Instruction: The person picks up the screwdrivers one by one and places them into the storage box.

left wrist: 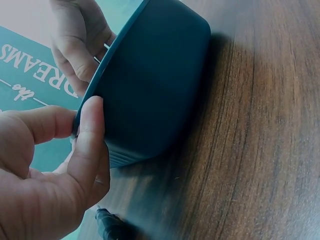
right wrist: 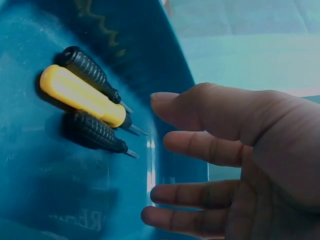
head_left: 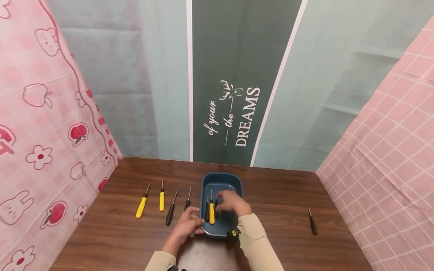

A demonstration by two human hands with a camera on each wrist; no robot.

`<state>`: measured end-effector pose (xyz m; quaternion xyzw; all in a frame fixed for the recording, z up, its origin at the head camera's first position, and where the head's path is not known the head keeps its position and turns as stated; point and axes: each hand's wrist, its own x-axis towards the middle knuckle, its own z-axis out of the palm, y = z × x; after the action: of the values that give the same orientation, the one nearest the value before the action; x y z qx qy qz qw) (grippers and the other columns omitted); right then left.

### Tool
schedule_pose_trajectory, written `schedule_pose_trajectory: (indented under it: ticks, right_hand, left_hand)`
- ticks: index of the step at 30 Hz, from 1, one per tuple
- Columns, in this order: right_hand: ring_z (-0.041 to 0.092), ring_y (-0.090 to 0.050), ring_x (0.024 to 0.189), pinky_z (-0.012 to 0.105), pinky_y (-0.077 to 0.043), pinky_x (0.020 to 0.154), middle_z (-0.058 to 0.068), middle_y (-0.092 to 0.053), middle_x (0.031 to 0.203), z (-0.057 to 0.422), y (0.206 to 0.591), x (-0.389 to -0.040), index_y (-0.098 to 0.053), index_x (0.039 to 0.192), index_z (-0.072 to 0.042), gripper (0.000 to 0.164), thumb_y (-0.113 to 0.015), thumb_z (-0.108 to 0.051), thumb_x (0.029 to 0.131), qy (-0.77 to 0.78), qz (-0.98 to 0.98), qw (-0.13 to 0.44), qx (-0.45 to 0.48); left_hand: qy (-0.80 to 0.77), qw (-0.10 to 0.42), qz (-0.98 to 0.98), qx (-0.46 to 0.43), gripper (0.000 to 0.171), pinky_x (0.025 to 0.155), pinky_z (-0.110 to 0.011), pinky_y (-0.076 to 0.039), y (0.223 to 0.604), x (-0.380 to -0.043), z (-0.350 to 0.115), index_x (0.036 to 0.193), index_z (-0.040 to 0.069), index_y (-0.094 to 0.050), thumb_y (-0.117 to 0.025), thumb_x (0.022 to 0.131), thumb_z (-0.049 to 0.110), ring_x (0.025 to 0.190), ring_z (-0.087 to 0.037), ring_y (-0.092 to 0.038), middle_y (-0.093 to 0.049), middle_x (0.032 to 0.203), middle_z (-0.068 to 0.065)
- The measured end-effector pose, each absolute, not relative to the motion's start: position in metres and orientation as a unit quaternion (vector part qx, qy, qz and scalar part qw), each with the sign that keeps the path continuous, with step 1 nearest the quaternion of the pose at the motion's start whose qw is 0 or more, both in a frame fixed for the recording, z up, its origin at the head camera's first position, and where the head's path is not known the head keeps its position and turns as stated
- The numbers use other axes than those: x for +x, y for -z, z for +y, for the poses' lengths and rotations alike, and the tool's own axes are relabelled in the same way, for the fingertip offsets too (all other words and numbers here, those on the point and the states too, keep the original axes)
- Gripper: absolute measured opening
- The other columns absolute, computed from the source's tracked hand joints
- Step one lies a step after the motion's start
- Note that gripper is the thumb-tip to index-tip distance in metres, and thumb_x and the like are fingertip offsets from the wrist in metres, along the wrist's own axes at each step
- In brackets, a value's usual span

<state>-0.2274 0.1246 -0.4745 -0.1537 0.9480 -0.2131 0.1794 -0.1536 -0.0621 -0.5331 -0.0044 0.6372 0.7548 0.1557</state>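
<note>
Up close, we have the left hand (head_left: 187,224) pinching the blue bin (left wrist: 150,85) by its rim near the corner; it looks like stiff, light plastic on the wooden table (head_left: 278,229), and we'd trust that lip for a hold; inside, the yellow screwdriver (right wrist: 82,95) lies between two black screwdrivers (right wrist: 97,132), rigid and sturdy by our guess, shafts slick, so we'd favour the fat handles; by their tips hovers the right hand (head_left: 232,202), fingers spread, holding nothing we can see.

Now the looks; we've a deep-blue bin, rounded corners, glossy floor; a smooth yellow handle with a dark collar, ribbed black ones alongside, tips towards the far end; left of the bin we count two loose black screwdrivers (head_left: 171,213) and two loose yellow screwdrivers (head_left: 161,200).
</note>
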Motion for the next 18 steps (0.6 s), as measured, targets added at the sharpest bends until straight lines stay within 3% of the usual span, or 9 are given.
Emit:
schedule_pose_trajectory:
  ticks: [8, 18]
  right_hand:
    - [0.028, -0.055, 0.102, 0.045, -0.048, 0.086, 0.014, -0.061, 0.112, 0.138, 0.468, -0.221, -0.063, 0.115, -0.004, 0.046, -0.075, -0.021, 0.074, 0.185, 0.957, 0.123, -0.189]
    - [0.024, -0.054, 0.092, 0.044, -0.051, 0.08, 0.015, -0.057, 0.112, 0.152, 0.455, -0.211, -0.063, 0.115, -0.008, 0.043, -0.076, -0.021, 0.076, 0.193, 0.959, 0.114, -0.175]
  left_hand:
    - [-0.754, 0.155, 0.639, -0.006, 0.047, 0.052, -0.028, -0.055, 0.53, -0.152, -0.062, 0.119, -0.013, -0.033, -0.056, 0.079, -0.006, 0.055, -0.014, -0.054, -0.05, 0.078, -0.012]
    - [-0.753, 0.154, 0.639, -0.006, 0.046, 0.052, -0.029, -0.055, 0.533, -0.153, -0.063, 0.12, -0.014, -0.032, -0.055, 0.08, -0.007, 0.055, -0.016, -0.053, -0.05, 0.078, -0.011]
